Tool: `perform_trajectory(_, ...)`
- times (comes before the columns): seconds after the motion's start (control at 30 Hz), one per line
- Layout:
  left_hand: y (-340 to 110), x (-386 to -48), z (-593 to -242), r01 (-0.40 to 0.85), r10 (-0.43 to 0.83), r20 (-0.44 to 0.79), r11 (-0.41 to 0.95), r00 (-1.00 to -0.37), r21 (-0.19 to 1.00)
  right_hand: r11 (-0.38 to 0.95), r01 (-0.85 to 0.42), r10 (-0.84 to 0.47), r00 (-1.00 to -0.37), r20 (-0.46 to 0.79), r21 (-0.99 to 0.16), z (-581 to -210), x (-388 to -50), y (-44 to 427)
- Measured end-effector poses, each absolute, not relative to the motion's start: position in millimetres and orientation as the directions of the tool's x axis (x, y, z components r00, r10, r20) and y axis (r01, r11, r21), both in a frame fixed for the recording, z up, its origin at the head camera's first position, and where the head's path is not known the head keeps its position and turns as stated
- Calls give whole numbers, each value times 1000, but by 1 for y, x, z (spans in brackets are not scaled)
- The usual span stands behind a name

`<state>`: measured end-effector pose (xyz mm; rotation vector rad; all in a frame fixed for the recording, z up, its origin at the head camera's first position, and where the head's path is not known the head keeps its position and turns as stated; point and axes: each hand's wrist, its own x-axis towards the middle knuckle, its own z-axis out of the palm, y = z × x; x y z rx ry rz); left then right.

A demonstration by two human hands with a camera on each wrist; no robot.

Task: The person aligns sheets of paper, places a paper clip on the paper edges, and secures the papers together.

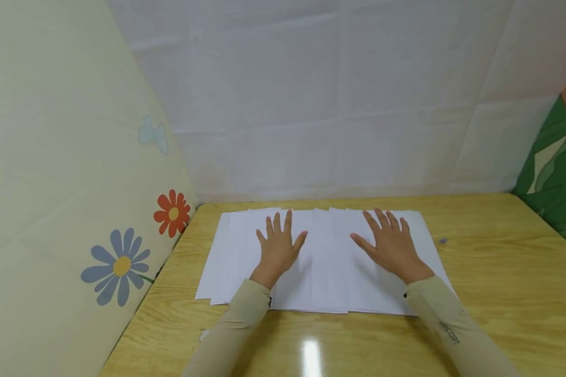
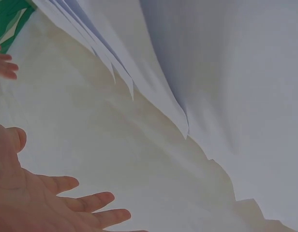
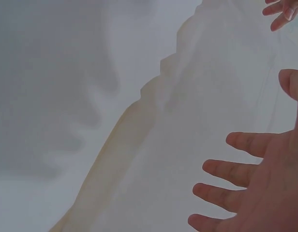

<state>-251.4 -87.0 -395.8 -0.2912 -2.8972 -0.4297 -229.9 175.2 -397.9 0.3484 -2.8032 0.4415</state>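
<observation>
Beige sleeves (image 1: 224,330) come nearest; left hand (image 1: 277,251) and right hand (image 1: 391,251), each grip wide and empty, hover over overlapping sheets (image 1: 330,272); light, even touches should prevent creasing.

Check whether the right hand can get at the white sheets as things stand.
Likely yes: the right hand is spread above the white sheets, holding nothing, and no object shows between them.
</observation>
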Motion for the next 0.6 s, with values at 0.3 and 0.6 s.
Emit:
perform_trajectory(0.3,-92,-253,-395,204,150,220,947,-964,248,928,-270,-186,-933,308,-257,-392,-228,176)
perform_trajectory(0.6,-97,-255,-395,187,134,221,952,-966,241,928,-258,-179,-942,284,-269,-391,-228,177)
